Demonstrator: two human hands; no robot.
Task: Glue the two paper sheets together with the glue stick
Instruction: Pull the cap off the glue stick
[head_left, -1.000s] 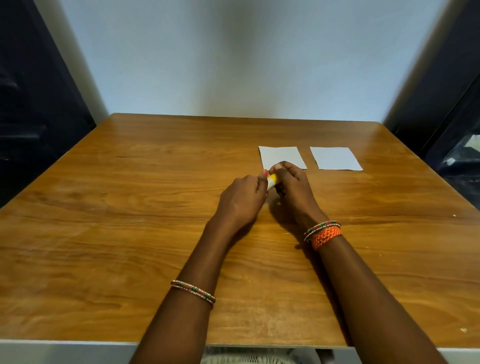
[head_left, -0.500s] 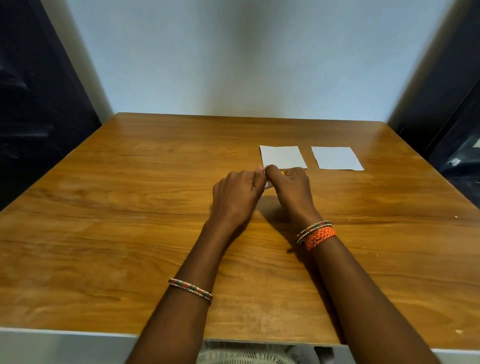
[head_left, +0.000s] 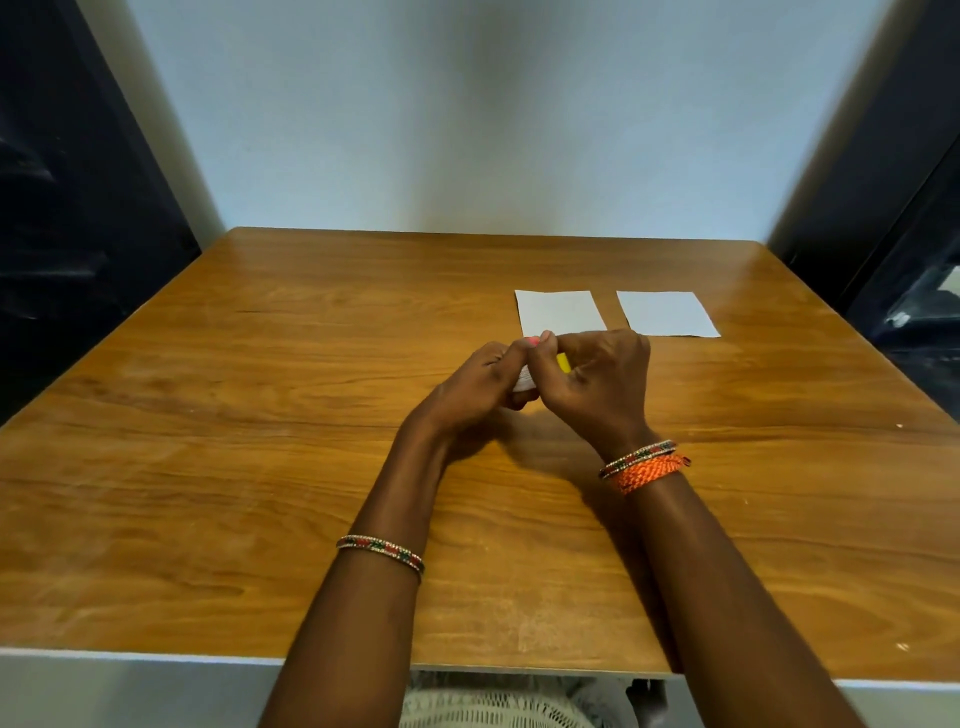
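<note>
Two small white paper sheets lie flat side by side on the wooden table (head_left: 260, 415): the left sheet (head_left: 558, 309) and the right sheet (head_left: 667, 313). Just in front of the left sheet, both my hands meet around a glue stick (head_left: 522, 382). My left hand (head_left: 478, 389) grips its white body. My right hand (head_left: 597, 384) is closed on its yellow part (head_left: 562, 362), probably the cap. Most of the stick is hidden by my fingers, which also cover the left sheet's near edge.
The table's far edge meets a pale wall (head_left: 493, 130). Dark panels (head_left: 78, 234) stand at both sides. The near table edge (head_left: 156, 656) runs below my forearms.
My hands have lifted slightly off the table and tilted apart, so more of the yellow end and white body shows between them. The sheets have not moved.
</note>
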